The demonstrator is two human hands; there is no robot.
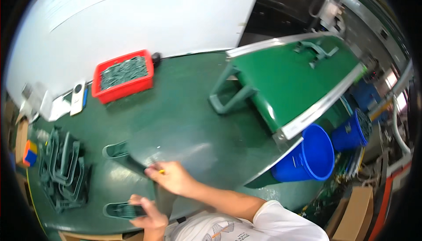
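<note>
A green plastic U-shaped frame (135, 163) lies on the green worktable, its two rounded loop ends to the left. My left hand (151, 217) grips its nearer arm, thumb and fingers on either side. My right hand (173, 178) is closed in a pinch at the farther arm. A small yellow piece (161, 171) shows between its fingers; the rest of that thing is hidden, so I cannot tell its kind. Part of the frame near my body is blurred and partly behind my hands.
A pile of similar green frames (66, 170) lies at left. A red bin (124, 92) of small green pieces stands at the back. At right, a green conveyor (294, 83) carries one part; another frame (228, 102) leans by it. Blue buckets (303, 157) stand beside the table.
</note>
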